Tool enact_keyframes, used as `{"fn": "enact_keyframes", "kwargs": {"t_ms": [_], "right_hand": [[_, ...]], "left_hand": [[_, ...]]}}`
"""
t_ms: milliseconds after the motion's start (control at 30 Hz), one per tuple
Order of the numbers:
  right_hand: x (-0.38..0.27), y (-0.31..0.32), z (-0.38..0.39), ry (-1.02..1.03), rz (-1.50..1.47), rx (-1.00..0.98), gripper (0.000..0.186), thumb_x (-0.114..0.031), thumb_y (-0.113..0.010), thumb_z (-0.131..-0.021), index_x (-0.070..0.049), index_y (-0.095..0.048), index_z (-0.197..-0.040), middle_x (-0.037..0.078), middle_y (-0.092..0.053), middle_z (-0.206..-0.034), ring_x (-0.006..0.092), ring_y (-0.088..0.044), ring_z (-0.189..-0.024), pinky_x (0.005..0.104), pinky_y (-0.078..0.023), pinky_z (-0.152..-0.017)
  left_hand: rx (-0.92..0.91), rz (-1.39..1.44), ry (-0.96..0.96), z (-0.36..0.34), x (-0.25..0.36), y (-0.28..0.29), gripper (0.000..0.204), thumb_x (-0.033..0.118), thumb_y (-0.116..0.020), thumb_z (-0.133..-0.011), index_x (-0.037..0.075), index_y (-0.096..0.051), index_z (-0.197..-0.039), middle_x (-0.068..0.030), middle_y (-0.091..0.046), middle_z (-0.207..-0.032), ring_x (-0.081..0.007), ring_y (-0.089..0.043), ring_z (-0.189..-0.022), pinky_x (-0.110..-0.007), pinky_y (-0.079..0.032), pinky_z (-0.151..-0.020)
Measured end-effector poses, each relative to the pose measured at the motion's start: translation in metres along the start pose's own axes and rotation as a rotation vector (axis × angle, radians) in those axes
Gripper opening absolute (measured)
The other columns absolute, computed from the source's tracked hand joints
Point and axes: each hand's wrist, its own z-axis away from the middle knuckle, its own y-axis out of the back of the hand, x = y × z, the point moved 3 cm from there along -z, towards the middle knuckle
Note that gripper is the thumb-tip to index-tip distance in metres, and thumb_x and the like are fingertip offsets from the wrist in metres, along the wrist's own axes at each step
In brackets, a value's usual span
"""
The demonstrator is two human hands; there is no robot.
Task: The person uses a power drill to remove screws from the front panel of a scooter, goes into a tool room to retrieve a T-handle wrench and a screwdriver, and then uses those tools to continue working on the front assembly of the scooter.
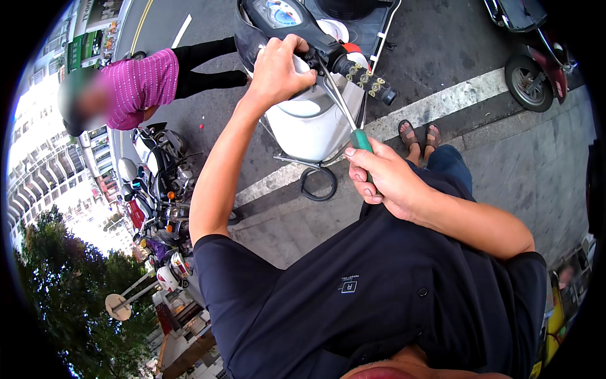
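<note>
A scooter with a white front panel (309, 129) stands before me, its speedometer (278, 12) at the top of the view. My left hand (281, 71) is closed over the edge of the dark handlebar cover (312, 38), its fingertips hidden behind it. My right hand (386, 177) is wrapped round the green handle of a screwdriver (361, 140). The long metal shaft slants up and left to the handlebar, beside the patterned black handlebar grip (367, 79). Its tip reaches in close to my left thumb; what it touches is too small to tell.
At the left stands a person in a pink patterned shirt (142, 85) and a helmet. Several parked motorbikes (167, 189) line the kerb below that person. Another scooter's wheel (529, 83) is at the upper right. A black loop (319, 183) lies below the front panel, near sandalled feet (420, 134).
</note>
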Motion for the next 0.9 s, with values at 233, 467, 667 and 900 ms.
{"fn": "enact_keyframes", "kwargs": {"t_ms": [233, 467, 667, 900], "right_hand": [[-0.027, 0.025, 0.013, -0.072, 0.031, -0.129, 0.017, -0.023, -0.049, -0.109, -0.007, -0.054, -0.111, -0.004, -0.043, -0.069, 0.0038, -0.037, -0.045, 0.0220, -0.026, -0.040], [-0.133, 0.071, 0.082, 0.421, 1.392, 0.270, 0.041, -0.014, -0.066, -0.094, 0.000, -0.056, -0.132, 0.008, -0.063, -0.089, 0.0177, -0.060, -0.078, 0.0309, -0.049, -0.075], [-0.233, 0.060, 0.093, 0.496, 1.563, 0.238, 0.040, 0.000, -0.060, -0.090, -0.002, -0.055, -0.130, 0.012, -0.066, -0.104, 0.0178, -0.063, -0.093, 0.0315, -0.049, -0.089], [-0.338, 0.030, 0.054, 0.196, 1.321, -0.264, 0.054, -0.022, -0.078, -0.081, -0.001, -0.058, -0.127, 0.007, -0.059, -0.120, 0.0143, -0.061, -0.097, 0.0298, -0.049, -0.089]], "left_hand": [[0.041, 0.046, 0.006, 0.001, 0.000, 0.000, 0.048, 0.027, -0.079, -0.068, 0.006, -0.064, -0.109, -0.0120, -0.069, -0.102, -0.0331, -0.060, -0.102, -0.046, -0.047, -0.093], [0.106, -0.013, -0.037, -0.002, 0.006, -0.006, 0.052, 0.029, -0.078, -0.070, 0.006, -0.059, -0.113, -0.0135, -0.068, -0.098, -0.0347, -0.062, -0.100, -0.046, -0.047, -0.087], [0.201, -0.098, 0.040, 0.007, 0.014, -0.004, 0.060, 0.023, -0.072, -0.069, 0.003, -0.058, -0.123, -0.0140, -0.066, -0.105, -0.0321, -0.060, -0.108, -0.044, -0.047, -0.089], [0.618, 0.020, 0.492, 0.035, 0.045, -0.019, 0.068, 0.014, -0.080, -0.065, 0.003, -0.059, -0.128, -0.0163, -0.058, -0.128, -0.0363, -0.057, -0.120, -0.046, -0.047, -0.102]]}}
